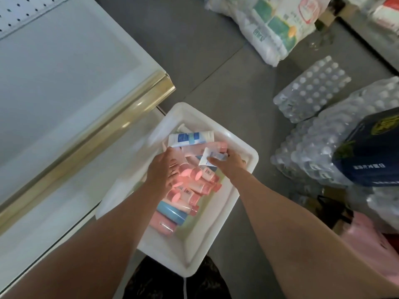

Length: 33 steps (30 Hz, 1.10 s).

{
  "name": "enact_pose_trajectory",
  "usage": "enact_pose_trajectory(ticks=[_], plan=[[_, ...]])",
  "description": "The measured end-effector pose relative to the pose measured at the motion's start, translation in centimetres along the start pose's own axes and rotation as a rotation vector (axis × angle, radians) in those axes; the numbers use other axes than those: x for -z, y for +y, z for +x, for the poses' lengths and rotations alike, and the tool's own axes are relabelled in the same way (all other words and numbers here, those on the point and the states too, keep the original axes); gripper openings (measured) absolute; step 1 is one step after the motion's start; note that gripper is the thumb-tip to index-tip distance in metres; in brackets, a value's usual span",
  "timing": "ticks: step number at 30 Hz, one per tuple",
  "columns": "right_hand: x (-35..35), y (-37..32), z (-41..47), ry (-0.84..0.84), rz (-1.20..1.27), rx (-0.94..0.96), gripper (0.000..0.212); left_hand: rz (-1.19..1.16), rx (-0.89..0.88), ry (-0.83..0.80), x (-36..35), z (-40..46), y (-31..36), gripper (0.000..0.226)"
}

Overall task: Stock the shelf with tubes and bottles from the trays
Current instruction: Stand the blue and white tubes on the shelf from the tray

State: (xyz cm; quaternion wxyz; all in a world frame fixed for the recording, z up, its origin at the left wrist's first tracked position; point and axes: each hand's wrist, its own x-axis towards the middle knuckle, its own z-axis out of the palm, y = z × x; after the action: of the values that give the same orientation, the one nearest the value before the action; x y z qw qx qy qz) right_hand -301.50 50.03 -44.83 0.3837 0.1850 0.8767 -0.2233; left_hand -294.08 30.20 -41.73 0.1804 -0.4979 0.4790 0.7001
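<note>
A white tray (218,214) sits below me beside the white shelf (64,100). It holds several pink bottles (194,186), a blue bottle (171,213) and a white-and-blue tube (190,138) at its far end. My right hand (228,167) pinches a small white-and-blue tube (210,157) just above the pile. My left hand (164,169) reaches into the tray with fingers spread over the pink bottles; what lies under its palm is hidden.
The shelf's gold front strip (103,134) runs diagonally on the left. On the grey floor to the right lie wrapped packs of water bottles (313,89), a dark blue box (371,152) and plastic-wrapped bundles (276,29) farther back.
</note>
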Motion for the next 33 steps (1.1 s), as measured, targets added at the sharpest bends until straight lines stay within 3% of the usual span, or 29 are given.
enact_pose_trajectory(ticks=[2,6,12,16,20,27,33], plan=[[-0.1,0.0,-0.1,0.011,-0.16,0.0,0.077,0.004,0.004,0.01,0.0,0.3,0.1,0.048],[-1.0,0.1,-0.2,-0.022,-0.111,0.058,0.052,0.029,0.004,0.044,0.0,0.5,0.1,0.044],[-0.8,0.8,-1.9,-0.186,0.683,0.121,0.033,0.034,-0.029,0.004,-1.1,0.2,0.6,0.039],[0.2,0.7,-2.9,-0.195,1.02,0.094,0.027,0.04,-0.013,-0.024,-3.8,0.7,1.5,0.04],[1.3,0.4,-2.6,-0.122,1.049,0.071,0.033,-0.002,0.077,-0.075,-6.6,2.1,2.6,0.052],[1.9,1.5,-2.1,-0.061,0.969,0.013,0.031,-0.004,0.143,0.026,-9.1,3.7,3.1,0.058],[1.7,2.3,-3.2,-0.04,0.977,-0.028,0.03,0.264,-0.058,0.103,-9.3,3.5,3.1,0.054]])
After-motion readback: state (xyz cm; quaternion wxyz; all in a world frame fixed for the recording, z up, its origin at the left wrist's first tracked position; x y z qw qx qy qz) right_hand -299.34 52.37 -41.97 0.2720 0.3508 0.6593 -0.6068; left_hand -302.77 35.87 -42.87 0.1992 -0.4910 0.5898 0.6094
